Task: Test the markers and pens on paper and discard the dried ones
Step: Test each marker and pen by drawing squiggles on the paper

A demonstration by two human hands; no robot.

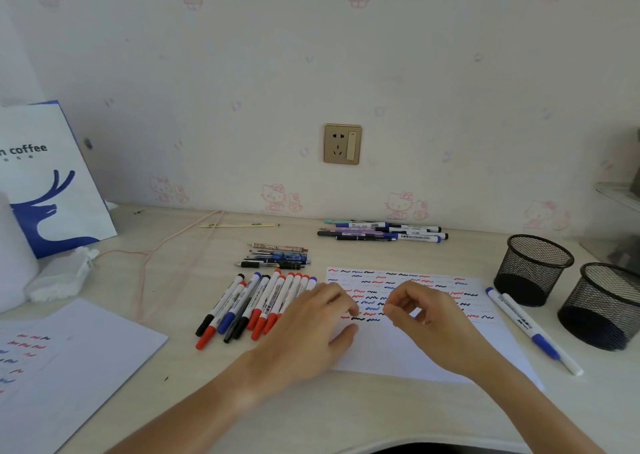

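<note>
Pale wooden desk (pixel 180 280), seen from the head view.

Centre: white test sheet (pixel 408 346) carrying rows of red, blue and black squiggles. Left hand (pixel 311 325) rests flat on the sheet's 9 o'clock edge, fingers loosely spread, holding nothing. Right hand (pixel 426 311) hovers over the sheet, fingers curled narrow toward the thumb; whether they pinch anything cannot be told.

At 9 o'clock of the sheet: fanned row of white whiteboard markers (pixel 249 304) with red, blue and black caps; barrel print too small to read.

At 11 o'clock: small pile of ballpoint pens (pixel 277 256).

At 12 o'clock, near the wall: second marker group (pixel 381 232).

At 3 o'clock: single blue-capped white marker (pixel 530 329), then two black mesh cups (pixel 533 266).

At 8 o'clock: second scribbled sheet (pixel 69 360).

At 10 o'clock: white-and-blue paper bag (pixel 52 176) reading "coffee".

Wall: gold socket plate (pixel 343 144).
</note>
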